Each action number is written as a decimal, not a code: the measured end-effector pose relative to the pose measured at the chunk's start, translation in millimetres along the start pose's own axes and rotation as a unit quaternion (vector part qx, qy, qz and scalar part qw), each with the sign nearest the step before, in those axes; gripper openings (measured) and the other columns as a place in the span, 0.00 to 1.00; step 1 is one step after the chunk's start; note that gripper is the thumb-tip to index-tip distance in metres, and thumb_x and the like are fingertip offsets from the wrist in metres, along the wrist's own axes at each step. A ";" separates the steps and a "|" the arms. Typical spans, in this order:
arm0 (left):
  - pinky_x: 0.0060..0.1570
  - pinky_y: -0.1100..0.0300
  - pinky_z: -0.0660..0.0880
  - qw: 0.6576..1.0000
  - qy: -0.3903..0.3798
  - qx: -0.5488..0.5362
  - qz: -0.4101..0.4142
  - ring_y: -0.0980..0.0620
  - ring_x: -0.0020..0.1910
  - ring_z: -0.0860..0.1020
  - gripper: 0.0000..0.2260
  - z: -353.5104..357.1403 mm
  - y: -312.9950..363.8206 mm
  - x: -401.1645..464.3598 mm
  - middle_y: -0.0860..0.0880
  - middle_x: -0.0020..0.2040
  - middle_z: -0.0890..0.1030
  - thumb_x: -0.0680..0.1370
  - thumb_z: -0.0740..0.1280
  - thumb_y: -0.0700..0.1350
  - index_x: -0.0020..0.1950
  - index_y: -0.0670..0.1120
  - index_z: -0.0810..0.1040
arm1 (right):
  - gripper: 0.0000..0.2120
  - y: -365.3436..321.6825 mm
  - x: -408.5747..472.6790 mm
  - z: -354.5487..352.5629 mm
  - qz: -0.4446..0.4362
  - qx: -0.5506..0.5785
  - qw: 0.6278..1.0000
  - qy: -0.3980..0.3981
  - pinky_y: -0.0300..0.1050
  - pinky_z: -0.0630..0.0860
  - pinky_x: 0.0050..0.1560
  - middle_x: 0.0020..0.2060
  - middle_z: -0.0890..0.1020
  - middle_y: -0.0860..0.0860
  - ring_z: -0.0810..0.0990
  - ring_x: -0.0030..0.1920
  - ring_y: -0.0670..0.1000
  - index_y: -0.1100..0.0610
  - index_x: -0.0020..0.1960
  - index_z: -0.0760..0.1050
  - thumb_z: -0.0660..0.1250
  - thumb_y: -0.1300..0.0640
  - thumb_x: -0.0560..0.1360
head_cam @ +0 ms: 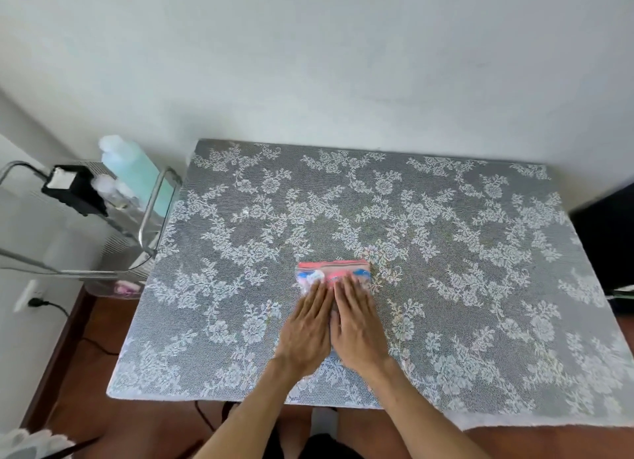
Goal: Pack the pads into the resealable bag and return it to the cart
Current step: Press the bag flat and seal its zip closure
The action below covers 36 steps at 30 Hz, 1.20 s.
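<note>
On the lace-covered table (446, 218), in the head view, we see the resealable bag (333, 274) lying flat near the front middle, with pink and blue packets of pads visible through the plastic at its far end. Our left hand (306, 331) and right hand (356, 328) lie side by side on the bag, fingers straight and flat; they press down on it and grip nothing. We judge that we are squeezing out air or flattening the contents before sealing, but we cannot tell if the zip edge is closed, because the palms hide the near part of the bag.

Several things could go wrong from here. If the mouth is open, our pressing may push a pad out toward it. The lace cloth is loose, so a sideways push could drag it and the bag together. The metal cart (151, 215) stands just beside the left edge of the table, carrying a green bottle (137, 174) and a black device (73, 187); a careless placing there may knock them.
</note>
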<state>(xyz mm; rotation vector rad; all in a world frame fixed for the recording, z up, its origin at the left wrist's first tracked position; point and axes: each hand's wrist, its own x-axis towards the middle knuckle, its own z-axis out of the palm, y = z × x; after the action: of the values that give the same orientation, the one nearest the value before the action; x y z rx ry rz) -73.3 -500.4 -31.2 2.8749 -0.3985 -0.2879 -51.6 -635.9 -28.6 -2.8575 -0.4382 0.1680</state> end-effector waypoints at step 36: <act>0.78 0.52 0.50 0.999 0.027 0.004 -0.020 0.46 0.78 0.55 0.27 -16.9 -8.5 46.7 0.42 0.78 0.61 0.80 0.46 0.50 0.78 0.41 0.56 | 0.28 9.7 45.2 -24.4 0.001 0.019 1.000 -0.023 0.54 0.59 0.76 0.75 0.66 0.56 0.62 0.76 0.56 0.59 0.76 0.62 0.52 0.49 0.79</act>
<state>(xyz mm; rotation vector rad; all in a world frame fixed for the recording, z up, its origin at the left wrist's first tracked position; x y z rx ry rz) -23.4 -502.6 -24.7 2.8935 -0.3326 -0.2146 -2.4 -636.4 -11.0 -2.8220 -0.4375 0.2387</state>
